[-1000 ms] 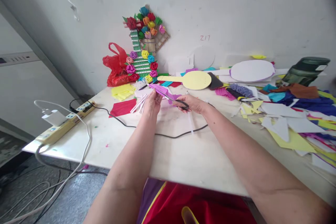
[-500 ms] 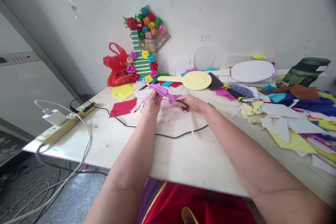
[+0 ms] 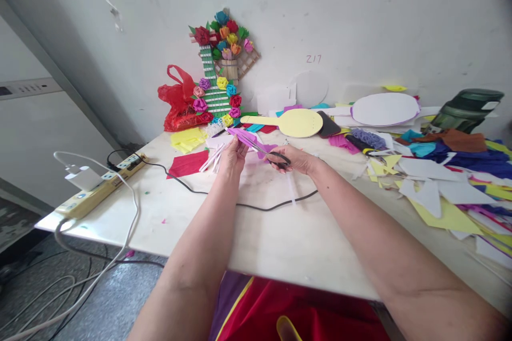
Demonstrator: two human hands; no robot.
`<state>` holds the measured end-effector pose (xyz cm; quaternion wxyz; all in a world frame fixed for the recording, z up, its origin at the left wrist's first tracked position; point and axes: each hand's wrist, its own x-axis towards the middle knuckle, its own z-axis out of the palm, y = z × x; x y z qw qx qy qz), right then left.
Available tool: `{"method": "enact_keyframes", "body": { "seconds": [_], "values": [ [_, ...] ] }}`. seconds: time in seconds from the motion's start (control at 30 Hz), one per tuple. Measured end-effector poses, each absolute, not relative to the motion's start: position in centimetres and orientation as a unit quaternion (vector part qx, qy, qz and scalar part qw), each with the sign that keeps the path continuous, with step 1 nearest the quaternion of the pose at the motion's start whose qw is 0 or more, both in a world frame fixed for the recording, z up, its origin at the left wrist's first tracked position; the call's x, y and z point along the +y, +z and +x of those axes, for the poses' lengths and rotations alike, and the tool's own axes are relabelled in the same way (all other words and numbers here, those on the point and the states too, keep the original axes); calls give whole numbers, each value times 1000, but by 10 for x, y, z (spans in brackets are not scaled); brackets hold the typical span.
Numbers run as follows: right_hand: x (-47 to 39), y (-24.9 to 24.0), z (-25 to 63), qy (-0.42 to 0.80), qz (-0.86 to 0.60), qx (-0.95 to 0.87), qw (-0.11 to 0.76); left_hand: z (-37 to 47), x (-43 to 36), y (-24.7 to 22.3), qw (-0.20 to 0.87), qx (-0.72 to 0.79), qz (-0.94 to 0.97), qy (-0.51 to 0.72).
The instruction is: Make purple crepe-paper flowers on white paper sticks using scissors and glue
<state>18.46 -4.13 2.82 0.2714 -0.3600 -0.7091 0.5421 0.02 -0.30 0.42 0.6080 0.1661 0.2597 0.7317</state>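
Observation:
My left hand [image 3: 234, 155] pinches a strip of purple crepe paper [image 3: 245, 136] above the middle of the table. A pair of scissors [image 3: 279, 159] with dark handles is in my right hand [image 3: 294, 160], its fingers wrapped round the loops. The blades point left and lie against the purple paper, between my two hands. Part of the paper hangs down by the right fingers. Just left of my left hand lie several thin white sticks [image 3: 212, 157] and a red paper piece [image 3: 188, 163].
A yellow power strip [image 3: 100, 184] with a white charger [image 3: 82, 177] stands at the left edge. A black cable [image 3: 264, 209] crosses the table below my hands. Paper flowers [image 3: 218, 93] lean on the wall beside a red bag [image 3: 178, 101]. Paper scraps [image 3: 444, 192] and a green bottle [image 3: 466, 111] are at right.
The scissors' handles have shifted slightly, and the blades now sit at a somewhat steeper angle against the purple paper. Both hands stay nearly in place.

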Motion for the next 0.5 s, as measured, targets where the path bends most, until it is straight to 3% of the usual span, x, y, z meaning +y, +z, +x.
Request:
{"method": "enact_keyframes", "body": {
  "seconds": [0.5],
  "values": [
    [-41,28,182,520,-371,-719,276,2,-6,6,608,250,190,729]
  ]
}}
